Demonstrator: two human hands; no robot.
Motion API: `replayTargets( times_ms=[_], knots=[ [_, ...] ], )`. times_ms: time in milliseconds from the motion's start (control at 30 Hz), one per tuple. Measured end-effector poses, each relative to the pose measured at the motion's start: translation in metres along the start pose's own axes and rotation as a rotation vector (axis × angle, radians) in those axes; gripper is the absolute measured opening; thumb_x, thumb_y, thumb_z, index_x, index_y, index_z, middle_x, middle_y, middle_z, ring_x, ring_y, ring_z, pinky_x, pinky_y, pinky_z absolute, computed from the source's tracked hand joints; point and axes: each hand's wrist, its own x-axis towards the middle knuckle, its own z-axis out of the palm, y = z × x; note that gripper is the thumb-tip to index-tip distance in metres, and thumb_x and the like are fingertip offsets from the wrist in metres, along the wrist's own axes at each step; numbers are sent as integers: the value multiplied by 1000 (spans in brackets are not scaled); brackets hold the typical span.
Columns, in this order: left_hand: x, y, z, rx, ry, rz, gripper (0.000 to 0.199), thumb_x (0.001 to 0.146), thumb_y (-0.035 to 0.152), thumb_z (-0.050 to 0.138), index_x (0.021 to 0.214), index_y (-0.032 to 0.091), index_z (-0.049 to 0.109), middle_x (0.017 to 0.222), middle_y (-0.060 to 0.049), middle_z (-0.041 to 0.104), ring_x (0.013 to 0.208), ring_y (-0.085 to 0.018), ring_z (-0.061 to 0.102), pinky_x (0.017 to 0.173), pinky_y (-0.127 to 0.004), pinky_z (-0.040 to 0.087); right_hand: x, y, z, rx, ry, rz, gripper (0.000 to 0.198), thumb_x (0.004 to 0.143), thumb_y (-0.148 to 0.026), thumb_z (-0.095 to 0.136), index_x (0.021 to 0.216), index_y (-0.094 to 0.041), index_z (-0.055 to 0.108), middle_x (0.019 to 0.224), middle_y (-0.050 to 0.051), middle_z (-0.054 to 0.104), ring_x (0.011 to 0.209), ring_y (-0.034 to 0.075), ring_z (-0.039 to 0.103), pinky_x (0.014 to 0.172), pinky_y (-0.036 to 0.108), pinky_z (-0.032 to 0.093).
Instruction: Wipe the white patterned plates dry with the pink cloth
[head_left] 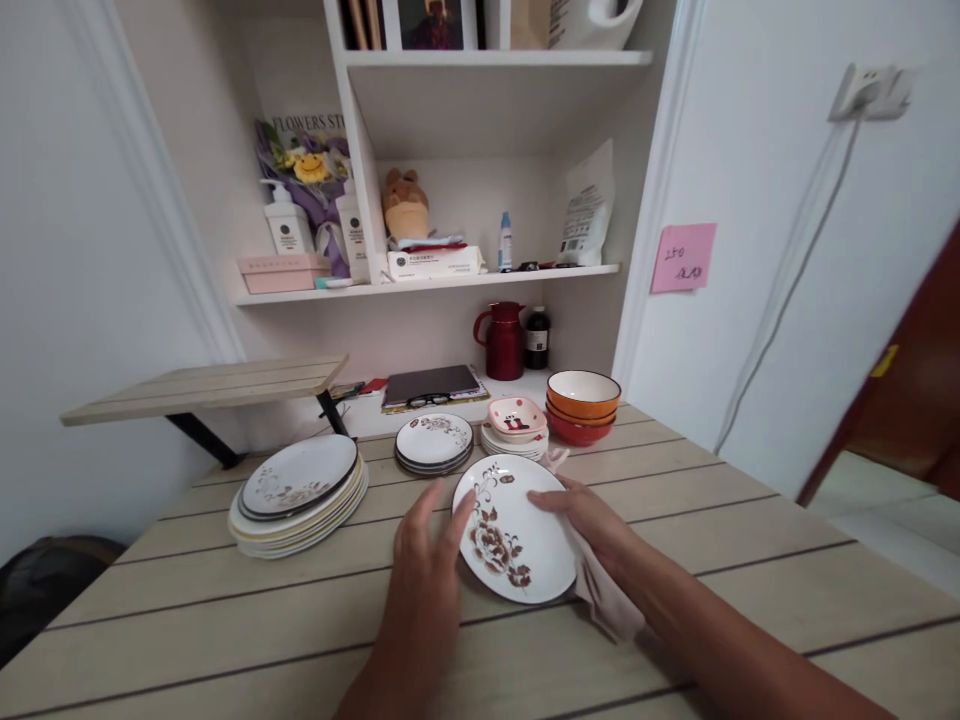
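Two hands (429, 550) (596, 520) flank a plate (536, 535) at its rim; tabletop (757, 520) rightward.

Pale plank-patterned table (300, 620), large plate stack (300, 490), smaller plate stack (435, 447), little dishes (516, 432), nested bowls (583, 408)

Soft, muted light — faint shadows, wide-angle stretch at the edges.

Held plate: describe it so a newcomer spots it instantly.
Start at the slatted tabletop, then find the right hand above it. It grips a white, dark-rimmed plate with brown flowers, plus a cloth. Unlike the stacked plates behind, this one is single and hand-held.
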Motion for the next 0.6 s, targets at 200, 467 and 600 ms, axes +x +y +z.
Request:
replayTargets(
  times_ms=[200, 467, 600],
  knots=[
    [6, 16, -1, 270, -22, 395, 49, 88, 7, 45, 130, 32, 48, 140, -7, 47, 136, -26, 30, 111, -57, 13, -2, 8, 3, -44, -106, 37, 55, 62, -12, 69, 115, -10, 56, 85, 15, 74, 65, 28, 70, 64, 43, 56],
    [0, -1, 4, -157, -287, 324, 47, 90, 13, 43, 136, 26, 43, 135, -4, 53, 126, -15, 47, 106, -33, 38, -5, -1, 16, 87, -102, 94, 44, 82, -48, 54, 105, -12, 61, 80, 11, 73, 70, 23, 69, 71, 36, 54],
    [0, 9, 1, -571, -194, -376, 39, 84, 27, 56, 122, 22, 59, 120, -7, 64, 112, -23, 59, 96, -35, 47, -8, -13, 11, 164, 125, -34, 35, 82, -52, 54, 91, -19, 62, 59, 1, 67, 45, 16, 60, 49, 29, 52]
  ],
)
